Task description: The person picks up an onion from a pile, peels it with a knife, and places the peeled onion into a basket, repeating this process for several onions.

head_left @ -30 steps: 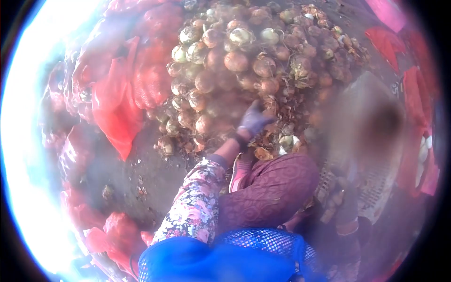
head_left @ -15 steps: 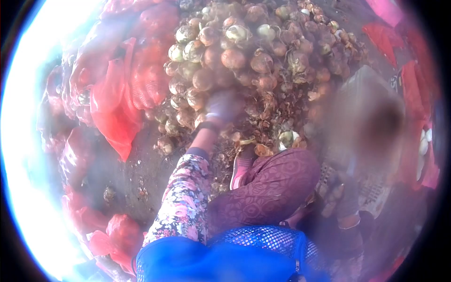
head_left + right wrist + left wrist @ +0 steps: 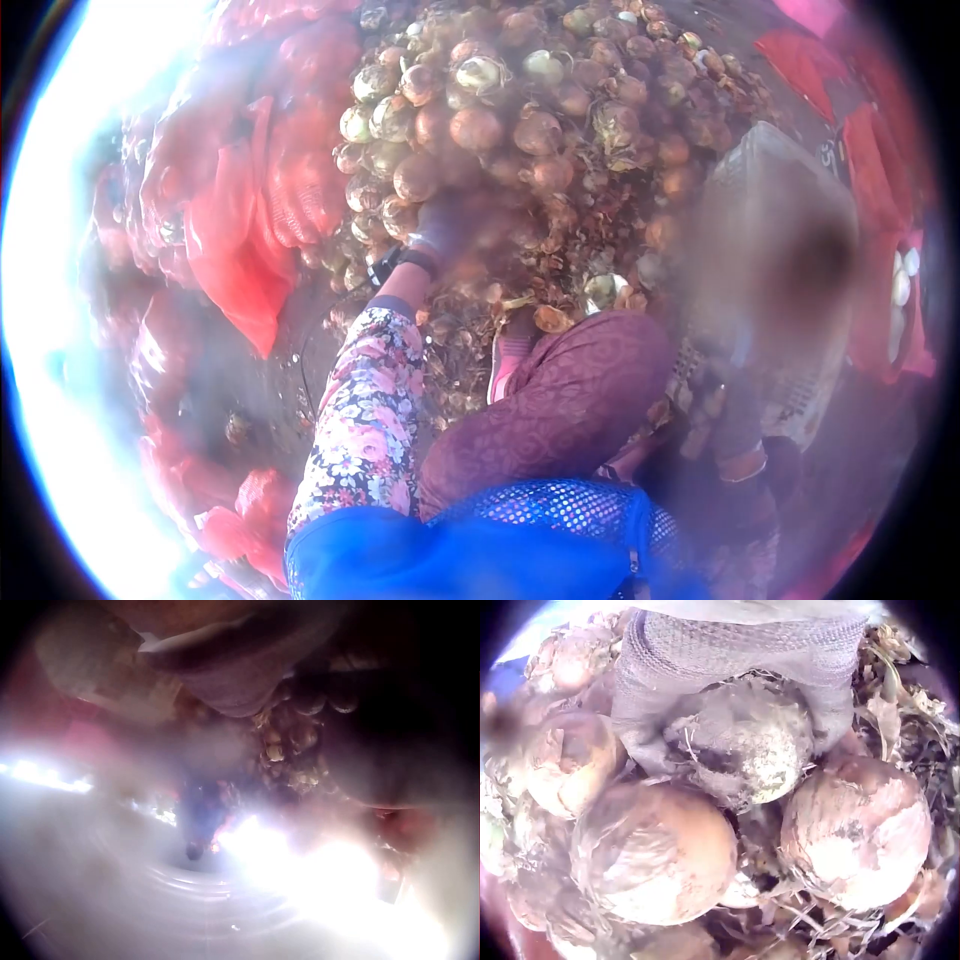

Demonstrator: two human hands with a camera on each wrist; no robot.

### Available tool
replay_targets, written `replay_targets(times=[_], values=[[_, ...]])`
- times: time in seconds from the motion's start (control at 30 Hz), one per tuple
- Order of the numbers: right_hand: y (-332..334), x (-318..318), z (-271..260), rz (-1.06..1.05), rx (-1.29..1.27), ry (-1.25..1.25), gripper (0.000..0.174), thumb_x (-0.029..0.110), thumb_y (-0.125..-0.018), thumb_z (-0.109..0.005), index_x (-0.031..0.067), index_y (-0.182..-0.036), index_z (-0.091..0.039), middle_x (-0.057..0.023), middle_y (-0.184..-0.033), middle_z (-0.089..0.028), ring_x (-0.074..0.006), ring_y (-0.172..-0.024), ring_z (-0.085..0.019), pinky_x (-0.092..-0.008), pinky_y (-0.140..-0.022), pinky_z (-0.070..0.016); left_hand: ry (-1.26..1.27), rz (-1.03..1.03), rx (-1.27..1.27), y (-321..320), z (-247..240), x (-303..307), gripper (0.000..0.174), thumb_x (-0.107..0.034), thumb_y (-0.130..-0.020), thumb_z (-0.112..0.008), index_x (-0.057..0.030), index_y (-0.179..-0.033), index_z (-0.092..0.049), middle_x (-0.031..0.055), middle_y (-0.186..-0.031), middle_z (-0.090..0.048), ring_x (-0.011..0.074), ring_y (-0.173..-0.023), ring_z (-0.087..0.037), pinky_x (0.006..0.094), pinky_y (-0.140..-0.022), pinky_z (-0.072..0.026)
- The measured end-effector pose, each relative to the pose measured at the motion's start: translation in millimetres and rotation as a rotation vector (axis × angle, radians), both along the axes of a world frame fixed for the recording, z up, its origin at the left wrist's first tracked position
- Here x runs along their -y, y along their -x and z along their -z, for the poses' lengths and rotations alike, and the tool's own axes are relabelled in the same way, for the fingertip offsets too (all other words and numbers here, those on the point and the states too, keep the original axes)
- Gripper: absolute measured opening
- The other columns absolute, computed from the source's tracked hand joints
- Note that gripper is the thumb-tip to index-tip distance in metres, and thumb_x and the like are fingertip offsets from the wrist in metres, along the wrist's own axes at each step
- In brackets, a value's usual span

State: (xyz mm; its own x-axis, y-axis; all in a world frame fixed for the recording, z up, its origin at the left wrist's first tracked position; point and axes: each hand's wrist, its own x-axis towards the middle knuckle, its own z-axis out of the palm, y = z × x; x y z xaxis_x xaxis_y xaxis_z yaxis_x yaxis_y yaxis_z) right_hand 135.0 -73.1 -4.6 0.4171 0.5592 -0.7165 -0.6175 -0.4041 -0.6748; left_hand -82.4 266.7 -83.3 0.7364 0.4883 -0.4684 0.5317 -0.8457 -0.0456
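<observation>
My left hand (image 3: 445, 230), in a greyish knit glove, reaches into the near side of a heap of onions (image 3: 475, 130). In the left wrist view the glove (image 3: 735, 652) curves round both sides of a dirt-covered onion (image 3: 761, 750). Two larger onions with peeling skins, one orange-brown (image 3: 660, 855) and one pinkish (image 3: 859, 832), lie just below it among dry skins. Low on the right of the head view my right hand (image 3: 735, 385) is a dim blur beside a pale slatted crate (image 3: 805, 400). Its glove (image 3: 232, 682) shows in the right wrist view, but I cannot tell what it holds.
Red mesh sacks (image 3: 300, 180) stand along the left, one with a loose red flap (image 3: 235, 260). Loose skins (image 3: 460, 350) litter the ground by my bent leg (image 3: 560, 400). More red sacking (image 3: 880, 190) lies at the far right. A dark smudge blurs part of the head view.
My left hand has swung left from above the loose skins to the heap's near left part, and it now grips an onion. The right hand stays near the crate.
</observation>
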Motion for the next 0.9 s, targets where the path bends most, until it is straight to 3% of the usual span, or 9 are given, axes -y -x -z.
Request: replay_targets(times=[0.1,0.23,0.3,0.37,0.53,0.63,0.73,0.83,0.9], values=[[0.3,0.4,-1.4,0.006,-0.016,-0.029,0.048,0.023,-0.091,-0.054,-0.0004,-0.133,-0.049,-0.0027,-0.077,-0.060,-0.0058,-0.046,-0.039,-0.0226,-0.042,-0.0380,-0.043,-0.288,0.162,25.5,91.6,-11.7,0.081,-0.046,-0.066,-0.081,-0.0154,-0.135,-0.052,0.0200,-0.123,-0.055,0.0393,-0.118,-0.052,0.0489,-0.094,-0.0471],[-0.8,1.3,13.1,0.102,-0.164,-0.042,0.047,0.022,-0.092,-0.053,-0.0006,-0.133,-0.049,-0.0025,-0.075,-0.059,-0.0058,-0.046,-0.040,-0.0232,-0.040,-0.0377,0.131,-0.715,0.791,-7.8,78.5,7.4,0.055,-0.047,-0.071,-0.079,-0.0090,-0.105,-0.059,0.0198,-0.098,-0.061,0.0324,-0.088,-0.062,0.0438,-0.078,-0.0519],[1.6,-7.8,6.8,0.038,-0.125,-0.073,0.047,0.022,-0.092,-0.053,-0.0007,-0.134,-0.049,-0.0021,-0.074,-0.059,-0.0059,-0.046,-0.040,-0.0230,-0.040,-0.0371,0.675,-0.809,1.255,-39.9,74.8,23.9,0.029,-0.018,-0.080,-0.075,-0.0095,-0.103,-0.059,0.0118,-0.094,-0.060,0.0240,-0.084,-0.063,0.0385,-0.076,-0.0552],[0.8,-11.6,7.4,-0.039,-0.046,-0.077,0.048,0.023,-0.093,-0.054,-0.0007,-0.134,-0.049,-0.0014,-0.074,-0.059,-0.0060,-0.047,-0.042,-0.0221,-0.040,-0.0370,1.458,-0.946,1.332,-83.1,31.5,47.7,0.044,-0.004,-0.079,-0.075,-0.0081,-0.118,-0.056,0.0102,-0.106,-0.059,0.0248,-0.093,-0.064,0.0434,-0.088,-0.0565],[-4.0,-4.9,22.1,0.021,-0.041,-0.089,0.050,0.024,-0.092,-0.055,-0.0017,-0.135,-0.049,-0.0006,-0.075,-0.058,-0.0060,-0.047,-0.041,-0.0215,-0.042,-0.0376,0.623,-0.116,1.083,-153.6,61.9,80.4,0.054,-0.024,-0.086,-0.071,-0.0114,-0.135,-0.052,0.0112,-0.132,-0.057,0.0292,-0.125,-0.053,0.0442,-0.103,-0.0485],[2.6,-20.3,6.8,0.016,0.027,-0.113,0.048,0.024,-0.092,-0.055,-0.0003,-0.134,-0.051,-0.0012,-0.076,-0.059,-0.0056,-0.046,-0.041,-0.0212,-0.042,-0.0368,0.475,-0.254,0.752,-109.6,117.2,59.1,0.063,-0.041,-0.084,-0.069,-0.0061,-0.134,-0.055,0.0173,-0.132,-0.057,0.0334,-0.123,-0.053,0.0435,-0.101,-0.0449],[-11.7,-26.9,-3.7,-0.031,0.002,-0.097,0.047,0.023,-0.093,-0.055,-0.0005,-0.133,-0.052,-0.0020,-0.072,-0.059,-0.0072,-0.044,-0.040,-0.0218,-0.040,-0.0359,0.585,-0.456,0.422,-60.6,130.8,54.1,0.066,-0.040,-0.081,-0.072,-0.0038,-0.134,-0.054,0.0214,-0.117,-0.064,0.0335,-0.110,-0.062,0.0428,-0.094,-0.0491],[-21.4,-18.1,8.0,0.034,0.010,-0.041,0.042,0.020,-0.092,-0.057,-0.0012,-0.128,-0.056,-0.0055,-0.076,-0.063,-0.0076,-0.044,-0.041,-0.0233,-0.039,-0.0356,0.317,-0.507,0.479,-8.4,165.7,68.0,0.064,-0.042,-0.074,-0.078,-0.0082,-0.126,-0.060,0.0206,-0.116,-0.063,0.0385,-0.108,-0.060,0.0464,-0.090,-0.0499],[-25.7,-14.8,16.3,-0.090,0.165,0.009,0.043,0.020,-0.091,-0.058,-0.0011,-0.128,-0.056,-0.0059,-0.079,-0.065,-0.0072,-0.044,-0.043,-0.0238,-0.039,-0.0365,0.190,-0.558,0.764,29.0,166.8,69.1,0.061,-0.025,-0.070,-0.084,-0.0085,-0.123,-0.061,0.0181,-0.118,-0.060,0.0381,-0.109,-0.058,0.0456,-0.094,-0.0474]])
